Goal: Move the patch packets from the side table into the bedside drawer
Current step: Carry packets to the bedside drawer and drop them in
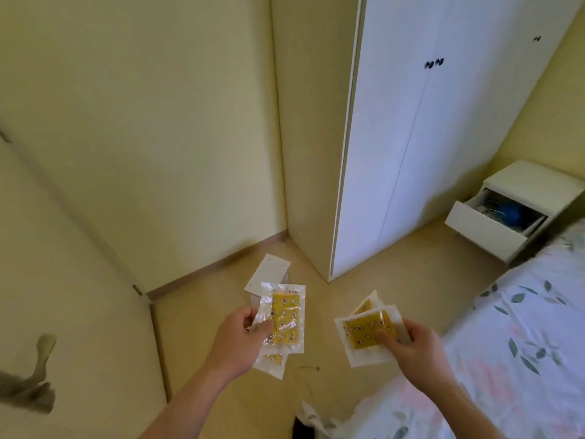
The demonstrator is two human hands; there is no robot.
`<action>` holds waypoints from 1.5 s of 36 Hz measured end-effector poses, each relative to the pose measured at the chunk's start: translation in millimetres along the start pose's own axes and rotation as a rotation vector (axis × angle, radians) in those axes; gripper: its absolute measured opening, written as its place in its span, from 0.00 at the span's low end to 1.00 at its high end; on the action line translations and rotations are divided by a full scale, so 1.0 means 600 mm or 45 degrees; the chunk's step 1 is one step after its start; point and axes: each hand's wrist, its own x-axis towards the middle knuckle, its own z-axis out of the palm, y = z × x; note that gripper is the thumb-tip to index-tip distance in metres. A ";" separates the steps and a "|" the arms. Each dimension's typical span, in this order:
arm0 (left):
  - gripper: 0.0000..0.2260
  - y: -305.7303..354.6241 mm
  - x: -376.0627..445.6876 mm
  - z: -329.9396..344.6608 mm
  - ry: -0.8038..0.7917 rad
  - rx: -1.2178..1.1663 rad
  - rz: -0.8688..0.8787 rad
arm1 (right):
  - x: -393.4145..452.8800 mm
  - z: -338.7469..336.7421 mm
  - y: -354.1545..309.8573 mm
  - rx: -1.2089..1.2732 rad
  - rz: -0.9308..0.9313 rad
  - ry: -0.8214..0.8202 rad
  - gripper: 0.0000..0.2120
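A fanned stack of patch packets is pinched at its near edge by the fingers of the left hand, and a second bunch of packets is pinched between thumb and fingers of the right hand, both held above the floor. The packets are judged light, thin, floppy and slippery in their clear wrappers, so a flat pinch across overlapping edges is advised. The bedside drawer is seen open, well apart, beside the bed.
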 end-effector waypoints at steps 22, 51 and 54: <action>0.06 0.261 0.640 0.059 -0.304 0.101 0.043 | 0.570 -0.020 -0.117 0.136 0.138 0.215 0.06; 0.13 0.748 1.096 0.721 -1.007 0.351 0.408 | 0.940 -0.443 0.137 0.403 0.675 0.897 0.02; 0.11 0.801 1.118 0.795 -1.010 0.373 0.402 | 0.994 -0.514 0.181 0.408 0.690 0.865 0.01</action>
